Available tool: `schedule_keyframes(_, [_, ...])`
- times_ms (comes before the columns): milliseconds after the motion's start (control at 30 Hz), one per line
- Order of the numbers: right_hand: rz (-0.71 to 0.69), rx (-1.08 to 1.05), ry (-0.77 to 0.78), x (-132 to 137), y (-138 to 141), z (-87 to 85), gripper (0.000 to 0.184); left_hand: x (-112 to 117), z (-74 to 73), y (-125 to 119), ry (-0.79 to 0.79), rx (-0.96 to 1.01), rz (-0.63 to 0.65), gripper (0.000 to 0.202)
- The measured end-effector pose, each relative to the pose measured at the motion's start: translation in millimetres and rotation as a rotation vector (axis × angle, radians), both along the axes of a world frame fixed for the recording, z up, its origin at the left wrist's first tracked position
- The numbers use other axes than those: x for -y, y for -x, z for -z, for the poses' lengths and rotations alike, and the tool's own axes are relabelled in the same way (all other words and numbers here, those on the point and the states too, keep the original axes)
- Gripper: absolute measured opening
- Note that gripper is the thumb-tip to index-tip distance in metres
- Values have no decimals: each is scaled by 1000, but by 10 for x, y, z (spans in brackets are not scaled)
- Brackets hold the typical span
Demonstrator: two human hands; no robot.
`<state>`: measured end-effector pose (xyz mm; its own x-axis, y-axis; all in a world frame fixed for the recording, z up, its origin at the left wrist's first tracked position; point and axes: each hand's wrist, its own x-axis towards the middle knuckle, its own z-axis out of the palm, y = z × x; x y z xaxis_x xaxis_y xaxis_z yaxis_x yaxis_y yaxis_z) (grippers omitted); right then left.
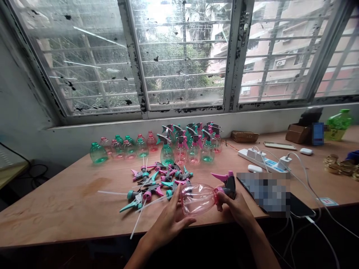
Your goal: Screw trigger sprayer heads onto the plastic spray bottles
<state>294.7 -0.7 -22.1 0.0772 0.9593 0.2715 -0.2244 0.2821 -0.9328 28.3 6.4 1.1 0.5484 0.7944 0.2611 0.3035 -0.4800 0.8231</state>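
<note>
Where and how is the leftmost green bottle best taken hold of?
Probably by the narrow neck, coming from its left: the green bottle stands upright without a sprayer, widens below the neck, and has red bottles close on its right.

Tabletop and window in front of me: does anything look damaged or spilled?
The window frame looks damaged: dark, ragged patches break up its pale surface. The tabletop has a darker patch left of the jumbled spray heads; I can't tell whether it's wet.
</note>
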Motion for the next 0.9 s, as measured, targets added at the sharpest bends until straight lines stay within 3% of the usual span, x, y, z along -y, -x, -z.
schedule_keyframes(200, [-10, 15, 4, 9, 1, -18, 40, -49, 87, 3, 42, 58, 55, 102])
schedule_keyframes(367, [-25, 29, 9, 9, 2, -19, 39, 10, -2, -8, 53, 81, 59, 114])
schedule_keyframes(467, [-34, 74, -4, 17, 2, -35, 41, 29, -45, -12, 42, 81, 62, 110])
schedule_keyframes(700, [-4, 82, -15, 10, -7, -28, 43, -40, 67, -14, 9, 34, 39, 108])
schedule_keyframes(800, [-9, 62, -24, -5, -15, 1, 42, -25, 42, -9, 28, 21, 40, 115])
schedule_keyframes(900, [-26, 77, -36, -9, -20, 7, 43, 3, -11, 7, 47, 50, 63, 104])
